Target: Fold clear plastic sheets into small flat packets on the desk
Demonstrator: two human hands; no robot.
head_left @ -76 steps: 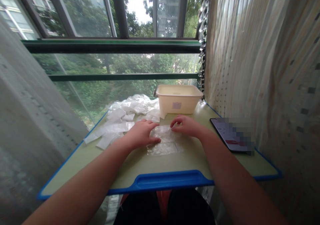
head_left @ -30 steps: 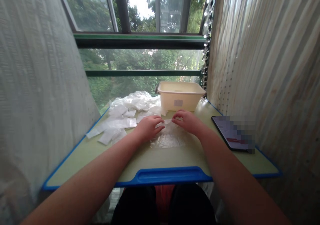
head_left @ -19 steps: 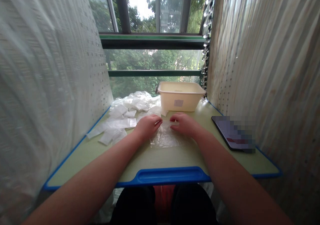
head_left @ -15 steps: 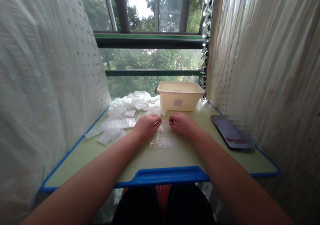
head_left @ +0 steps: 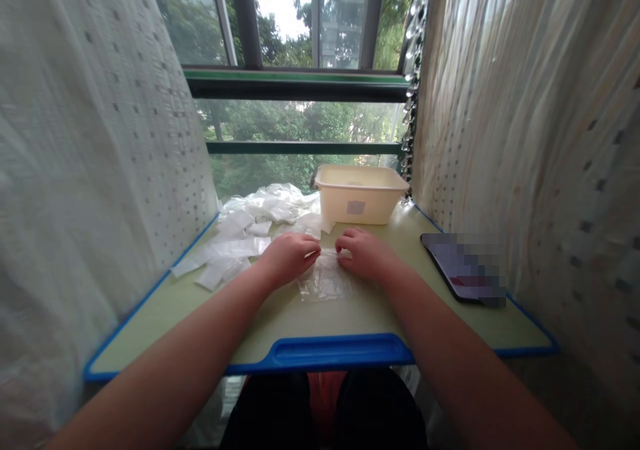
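Note:
A clear plastic bag (head_left: 325,280) lies nearly flat on the pale green table, between my two hands. At its far left corner, my left hand (head_left: 291,258) has thumb and fingertips pinched together on the film. My right hand (head_left: 363,253) curls over the far right corner, fingers bent and closed on the edge. Part of the bag is hidden beneath the hands. Left of my left hand, several white plastic bags (head_left: 225,253) lie loosely overlapped, running back into a crumpled heap (head_left: 273,203).
A cream plastic bin (head_left: 355,203) with a small label stands at the back, right of the heap. On the right lies a phone (head_left: 460,270). A blue rim with a molded tray (head_left: 340,350) borders the table's near edge. Curtains hang on both sides.
Both hands have come slightly nearer to me along the bag's far edge, and the film between them has shifted a little. The bin, heap and phone stay in place.

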